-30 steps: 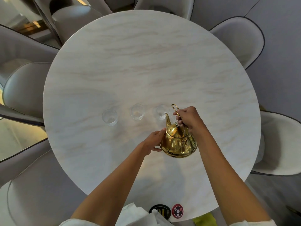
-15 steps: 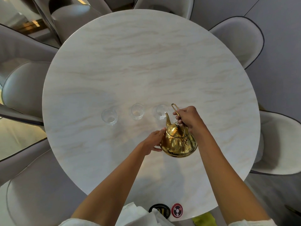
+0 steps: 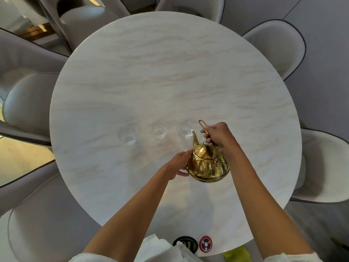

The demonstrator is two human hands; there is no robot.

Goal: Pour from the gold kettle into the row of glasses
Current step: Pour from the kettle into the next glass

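Observation:
The gold kettle [image 3: 207, 164] is held just above the round marble table [image 3: 170, 72], tipped forward so its spout points at the right glass [image 3: 187, 129]. My right hand [image 3: 219, 136] is closed around the thin wire handle above the lid. My left hand [image 3: 179, 163] rests against the kettle's left side, fingers spread on the body. A middle glass [image 3: 159, 129] and a left glass [image 3: 127, 136] stand in the same row. All three glasses are clear; I cannot tell how much liquid they hold.
Pale upholstered chairs [image 3: 28, 103] ring the table on every side. Two round stickers [image 3: 196, 244] sit at the near table edge, beside white cloth [image 3: 160, 248] and something yellow-green [image 3: 239, 255].
Almost nothing differs. Both hands and the kettle stay where they were; the spout remains over the right glass.

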